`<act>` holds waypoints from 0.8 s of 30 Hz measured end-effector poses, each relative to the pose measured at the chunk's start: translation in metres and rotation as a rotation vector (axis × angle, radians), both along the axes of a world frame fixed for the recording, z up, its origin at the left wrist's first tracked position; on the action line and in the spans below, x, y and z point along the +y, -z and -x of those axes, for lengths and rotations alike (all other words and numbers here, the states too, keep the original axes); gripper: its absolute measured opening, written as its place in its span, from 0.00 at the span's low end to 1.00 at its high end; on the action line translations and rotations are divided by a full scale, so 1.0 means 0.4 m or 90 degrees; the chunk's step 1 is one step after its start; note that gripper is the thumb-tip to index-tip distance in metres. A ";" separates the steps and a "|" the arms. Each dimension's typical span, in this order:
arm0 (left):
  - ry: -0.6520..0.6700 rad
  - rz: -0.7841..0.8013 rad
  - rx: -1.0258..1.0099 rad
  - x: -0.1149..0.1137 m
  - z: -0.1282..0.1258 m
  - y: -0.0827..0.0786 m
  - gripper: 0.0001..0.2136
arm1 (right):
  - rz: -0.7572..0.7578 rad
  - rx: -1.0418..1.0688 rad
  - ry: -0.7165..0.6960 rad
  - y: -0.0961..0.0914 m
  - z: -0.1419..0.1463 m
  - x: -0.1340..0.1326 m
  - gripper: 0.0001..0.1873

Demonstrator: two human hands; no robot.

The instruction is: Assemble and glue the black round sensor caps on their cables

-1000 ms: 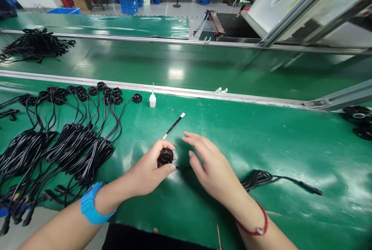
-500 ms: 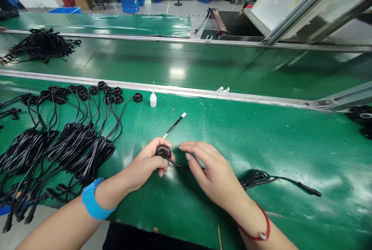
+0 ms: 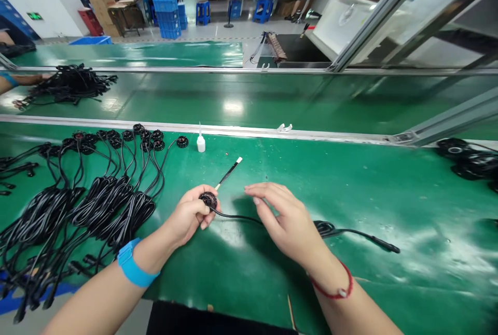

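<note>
My left hand (image 3: 190, 215) is closed round a small round black part (image 3: 209, 199) just above the green bench (image 3: 350, 190). A black cable (image 3: 237, 217) runs from that part to the right, under my right hand (image 3: 282, 215), to a coiled bundle (image 3: 327, 228) and a plug end (image 3: 383, 245). My right hand hovers over the cable with fingers spread and holds nothing. A thin black brush with a white tip (image 3: 229, 171) lies just beyond my left hand.
Several finished parts with coiled black cables (image 3: 97, 200) lie in a row at the left. A small white glue bottle (image 3: 201, 142) stands near the metal rail (image 3: 311, 131). More black parts (image 3: 462, 158) sit at the right. Another person's arm (image 3: 11, 82) reaches a cable pile (image 3: 70, 82).
My left hand has carried the black part to the left, drawing its cable out straight. My right hand has opened and lifted off the part. The view has tilted up.
</note>
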State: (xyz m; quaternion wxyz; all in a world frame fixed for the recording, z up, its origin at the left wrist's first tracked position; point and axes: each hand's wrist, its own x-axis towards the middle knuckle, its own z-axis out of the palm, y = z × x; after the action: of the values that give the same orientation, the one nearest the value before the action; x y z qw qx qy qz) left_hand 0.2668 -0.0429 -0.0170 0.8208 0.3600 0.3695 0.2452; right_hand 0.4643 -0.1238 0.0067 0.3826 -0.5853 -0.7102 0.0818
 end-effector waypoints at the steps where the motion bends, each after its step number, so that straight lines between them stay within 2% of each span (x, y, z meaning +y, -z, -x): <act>1: -0.003 -0.005 -0.002 0.002 0.000 0.001 0.16 | -0.009 -0.005 0.022 -0.010 -0.015 -0.005 0.11; 3: -0.008 -0.016 -0.005 0.006 0.000 0.005 0.15 | 0.001 -0.023 0.081 -0.024 -0.052 -0.025 0.11; 5: -0.015 -0.023 -0.007 0.010 0.000 0.010 0.15 | 0.052 -0.057 0.131 -0.019 -0.093 -0.058 0.13; 9: -0.039 -0.032 -0.009 0.015 -0.002 0.013 0.14 | 0.194 -0.172 0.151 0.053 -0.162 -0.147 0.20; 11: -0.052 -0.039 -0.013 0.014 -0.003 0.008 0.15 | 0.242 -0.184 0.144 0.091 -0.182 -0.186 0.21; 14: -0.057 -0.053 -0.017 0.012 -0.004 -0.003 0.16 | 0.252 -0.157 0.135 0.114 -0.192 -0.229 0.21; 17: -0.045 -0.073 -0.006 0.010 -0.004 -0.006 0.19 | 0.246 -0.121 0.114 0.108 -0.186 -0.255 0.20; 24: -0.011 -0.153 0.046 0.006 -0.002 0.017 0.28 | 0.225 -0.075 0.110 0.109 -0.181 -0.284 0.13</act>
State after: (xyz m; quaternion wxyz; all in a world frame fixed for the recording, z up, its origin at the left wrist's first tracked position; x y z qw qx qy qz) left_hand 0.2675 -0.0404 -0.0239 0.7557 0.4612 0.3697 0.2820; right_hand 0.5365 -0.2373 -0.0369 0.2373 -0.7060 -0.6529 0.1377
